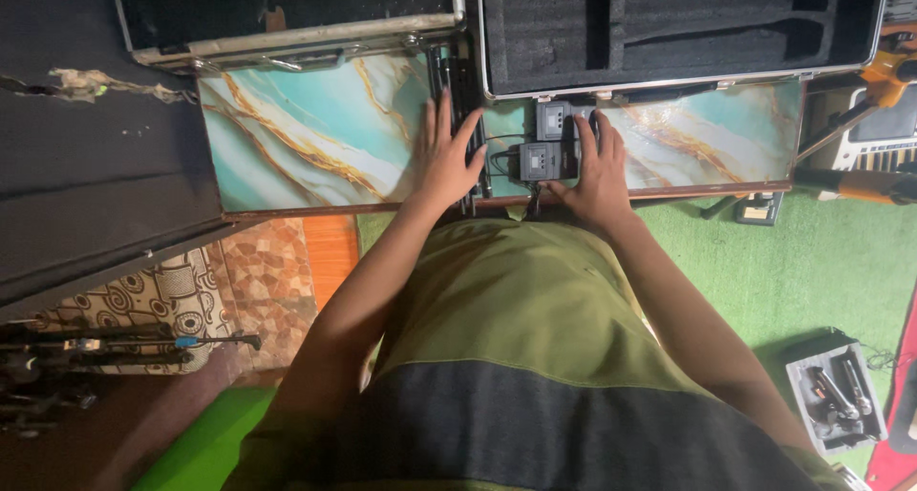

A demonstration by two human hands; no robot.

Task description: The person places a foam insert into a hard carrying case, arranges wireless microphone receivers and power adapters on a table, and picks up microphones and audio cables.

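Two small dark boxes with grey screens (unreadable); mid-table, by open cases.

Two small boxes on table, between hands; open cases behind.

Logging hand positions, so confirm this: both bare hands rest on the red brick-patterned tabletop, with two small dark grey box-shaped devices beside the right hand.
Not quite. The head view shows the tabletop is turquoise marble-patterned with gold veins, not red brick. The rest holds: the left hand and right hand rest on it, with the two small dark grey box-shaped devices beside the right hand.
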